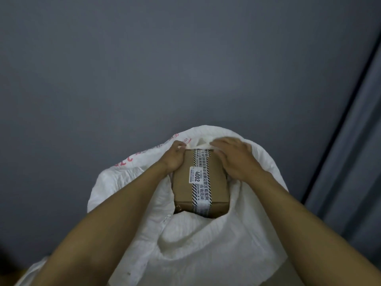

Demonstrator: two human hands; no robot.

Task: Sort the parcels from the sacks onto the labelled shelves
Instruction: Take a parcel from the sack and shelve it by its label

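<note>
A brown cardboard parcel (183, 188) sits in the open mouth of a white woven sack (206, 240). Striped white tape runs along the parcel's top, and a small label on it reads 4002. My left hand (174, 156) grips the parcel's far left corner, with a strip of white sack cloth running by its fingertips. My right hand (235, 157) curls over the parcel's far right corner, its fingers wrapped over the edge. The parcel's underside and whatever lies deeper in the sack are hidden.
A plain grey wall (144, 69) fills the view behind the sack. A grey curtain (354, 151) hangs at the right edge. Red printing (132, 159) shows on the sack's left rim. Another bit of white sack (35, 271) lies at the lower left.
</note>
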